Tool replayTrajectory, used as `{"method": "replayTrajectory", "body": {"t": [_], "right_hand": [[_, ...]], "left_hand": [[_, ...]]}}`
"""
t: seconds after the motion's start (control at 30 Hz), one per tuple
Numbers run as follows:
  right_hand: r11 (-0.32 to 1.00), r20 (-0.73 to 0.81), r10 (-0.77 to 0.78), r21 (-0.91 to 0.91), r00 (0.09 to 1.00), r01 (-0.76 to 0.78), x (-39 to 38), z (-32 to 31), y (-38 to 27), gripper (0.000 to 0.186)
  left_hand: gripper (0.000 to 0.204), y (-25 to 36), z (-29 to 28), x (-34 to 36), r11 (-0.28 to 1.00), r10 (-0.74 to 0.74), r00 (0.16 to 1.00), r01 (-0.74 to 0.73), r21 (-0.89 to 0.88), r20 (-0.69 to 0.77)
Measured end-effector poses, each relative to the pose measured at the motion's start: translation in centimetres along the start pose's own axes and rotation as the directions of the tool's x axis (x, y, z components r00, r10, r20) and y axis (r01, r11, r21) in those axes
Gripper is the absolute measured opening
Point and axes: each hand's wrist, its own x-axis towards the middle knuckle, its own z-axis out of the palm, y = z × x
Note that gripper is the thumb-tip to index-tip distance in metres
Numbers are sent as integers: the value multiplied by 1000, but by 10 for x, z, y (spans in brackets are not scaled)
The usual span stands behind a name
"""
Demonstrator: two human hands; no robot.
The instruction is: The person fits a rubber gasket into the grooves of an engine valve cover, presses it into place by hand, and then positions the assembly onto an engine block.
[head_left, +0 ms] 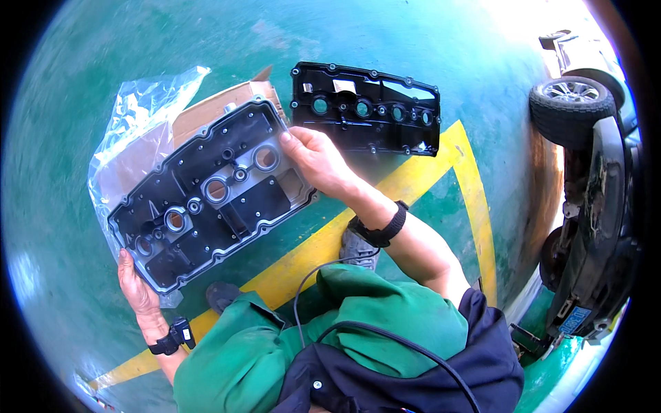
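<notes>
We have the grey cover (193,179) between ten and eleven o'clock from us, left fingers (125,261) grasping its eight o'clock corner, right fingers (292,143) its two o'clock end; either slipping could drop it. Its edge could snag the bag (127,117) or box (210,110) toward eleven o'clock, or, swung wide, strike the black cover (372,121) at twelve.

Hands (318,158) partly hidden, carton (212,112) too; car (597,230) cropped
</notes>
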Motion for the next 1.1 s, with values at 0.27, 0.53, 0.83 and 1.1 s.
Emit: {"method": "replayTrajectory", "body": {"t": [0.27,0.53,0.83,1.1], "right_hand": [[986,13,50,160,999,-52,4,5,-4,38],[989,0,90,116,996,-89,-4,1,-10,41],[984,-25,98,153,995,-93,-2,10,-13,43],[969,-2,141,205,990,-137,1,6,-11,42]], "left_hand": [[39,-5,-1,1,1000,16,1000,-16,-4,-22],[40,-6,5,1,1000,21,993,-19,24,-115],[42,-8,0,-1,1000,21,991,-19,14,-133],[41,7,2,9,983,44,986,-13,184,-161]]}}
